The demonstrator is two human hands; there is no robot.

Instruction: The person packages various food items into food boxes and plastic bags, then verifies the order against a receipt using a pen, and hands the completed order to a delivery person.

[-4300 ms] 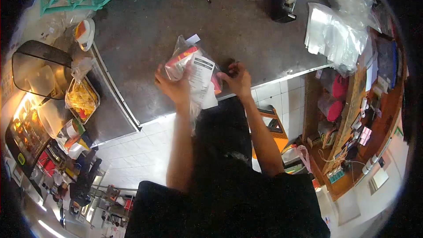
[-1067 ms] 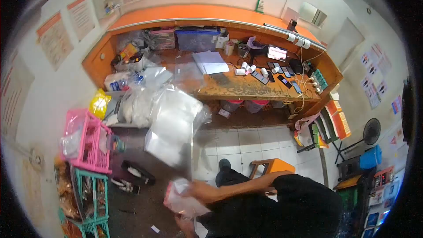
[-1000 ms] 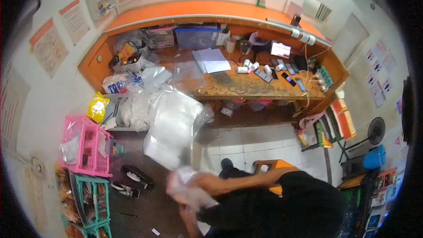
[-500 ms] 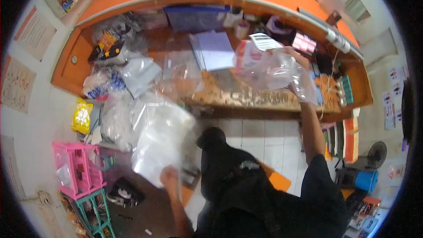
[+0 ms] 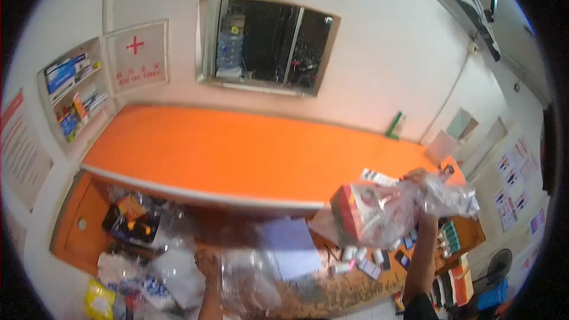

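My right hand (image 5: 416,178) is raised at the front edge of the orange counter, gripping the gathered neck of a clear plastic bag (image 5: 388,213). Inside the bag is a red and white box (image 5: 354,210), and a white printed label (image 5: 379,177) shows at its top. My left hand (image 5: 207,264) is over the lower desk with its fingers somewhat apart, beside a flat clear plastic bag (image 5: 246,272). It seems to hold nothing. White plastic packaging (image 5: 175,272) lies just left of that hand.
The orange counter (image 5: 237,148) overhangs the lower wooden desk (image 5: 332,290). On the desk are white papers (image 5: 290,249), phones (image 5: 368,268) and a black tray (image 5: 130,225). A yellow packet (image 5: 99,301) is at lower left, and a fan (image 5: 501,264) stands at right.
The view has tilted up, showing the wall and window. My left hand has moved from the large clear plastic sheet to the desk. My right hand still holds the bagged box, now against the counter edge.
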